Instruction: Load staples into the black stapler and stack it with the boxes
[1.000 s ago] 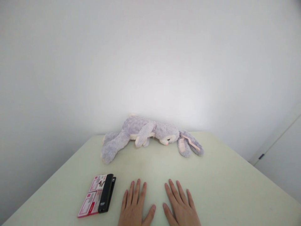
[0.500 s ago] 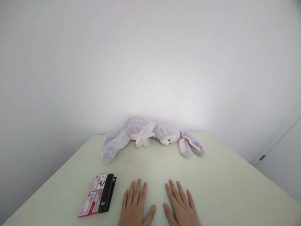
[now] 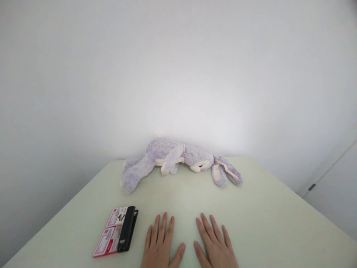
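My left hand [image 3: 159,245] lies flat on the pale green table [image 3: 262,208], fingers spread and holding nothing. Beside it, my right hand [image 3: 216,245] rests palm down in the same way, its thumb pointing toward the left one. A black stapler [image 3: 126,229] lies to the left of my left hand, apart from it. Against the stapler's left side are small white, pink and red printed boxes [image 3: 108,234], which look like staple boxes. Beyond both hands, a grey-purple plush rabbit [image 3: 167,152] lies on its side, its long ears to the right.
A white wall [image 3: 178,74] stands right behind the rabbit at the table's far edge. At the far right, past the table's side, is a white panel with a small black fitting [image 3: 311,187].
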The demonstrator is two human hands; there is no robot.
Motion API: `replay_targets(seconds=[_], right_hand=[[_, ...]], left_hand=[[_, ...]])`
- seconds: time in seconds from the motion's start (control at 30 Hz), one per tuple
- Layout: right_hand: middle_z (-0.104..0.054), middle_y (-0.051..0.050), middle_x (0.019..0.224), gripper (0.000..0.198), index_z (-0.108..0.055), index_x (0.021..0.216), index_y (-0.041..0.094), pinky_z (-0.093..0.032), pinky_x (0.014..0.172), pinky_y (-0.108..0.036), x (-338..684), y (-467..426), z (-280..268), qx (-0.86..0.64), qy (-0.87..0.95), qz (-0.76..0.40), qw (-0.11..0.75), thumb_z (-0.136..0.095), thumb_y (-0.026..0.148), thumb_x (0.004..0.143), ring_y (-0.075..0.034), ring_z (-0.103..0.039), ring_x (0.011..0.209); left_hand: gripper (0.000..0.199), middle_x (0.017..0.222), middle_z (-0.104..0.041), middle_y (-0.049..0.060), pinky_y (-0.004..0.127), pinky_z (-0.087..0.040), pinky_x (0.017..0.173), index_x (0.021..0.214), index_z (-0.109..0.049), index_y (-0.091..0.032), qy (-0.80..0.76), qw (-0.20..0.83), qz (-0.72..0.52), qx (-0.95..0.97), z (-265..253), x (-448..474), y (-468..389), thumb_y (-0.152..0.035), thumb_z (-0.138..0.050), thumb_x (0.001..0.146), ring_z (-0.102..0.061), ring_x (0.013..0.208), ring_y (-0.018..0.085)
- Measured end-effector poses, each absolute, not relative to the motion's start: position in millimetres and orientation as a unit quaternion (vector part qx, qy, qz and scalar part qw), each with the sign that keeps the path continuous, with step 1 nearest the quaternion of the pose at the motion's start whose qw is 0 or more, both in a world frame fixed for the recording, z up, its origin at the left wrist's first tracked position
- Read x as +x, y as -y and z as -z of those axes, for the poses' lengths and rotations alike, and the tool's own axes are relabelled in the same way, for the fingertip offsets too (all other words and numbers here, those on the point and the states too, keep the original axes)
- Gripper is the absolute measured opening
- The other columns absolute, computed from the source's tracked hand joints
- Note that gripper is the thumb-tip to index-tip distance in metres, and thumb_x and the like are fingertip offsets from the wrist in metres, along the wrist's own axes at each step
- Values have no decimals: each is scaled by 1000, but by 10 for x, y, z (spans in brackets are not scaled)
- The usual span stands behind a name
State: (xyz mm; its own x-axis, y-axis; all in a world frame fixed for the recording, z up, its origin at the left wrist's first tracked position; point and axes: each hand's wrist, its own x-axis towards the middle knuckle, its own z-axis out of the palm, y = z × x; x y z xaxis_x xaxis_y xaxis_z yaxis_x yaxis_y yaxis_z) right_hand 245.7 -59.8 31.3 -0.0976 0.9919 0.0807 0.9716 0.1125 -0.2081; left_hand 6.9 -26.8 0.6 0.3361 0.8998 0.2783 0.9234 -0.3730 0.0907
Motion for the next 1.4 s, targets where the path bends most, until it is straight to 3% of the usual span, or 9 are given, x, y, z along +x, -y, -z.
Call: replay_targets(seconds=[0.67,1.4], right_hand=[[-27,5,161,61,-26,156,41,-34,117,-67,2475,578,-195,-660,740,-16,129,-35,64,100,-36,-32,149],[-23,4,162,62,-27,156,37,-31,117,-70,2463,590,-258,-663,740,-30,105,-31,65,101,-36,-28,151]], left_hand=[[72,167,-24,4,60,-32,119,158,-23,-34,561,25,136,-816,-32,76,263,-66,-42,97,-27,153,37],[73,167,-25,5,59,-33,118,160,-20,-33,554,58,143,-818,38,62,253,-65,-41,98,-29,152,37]])
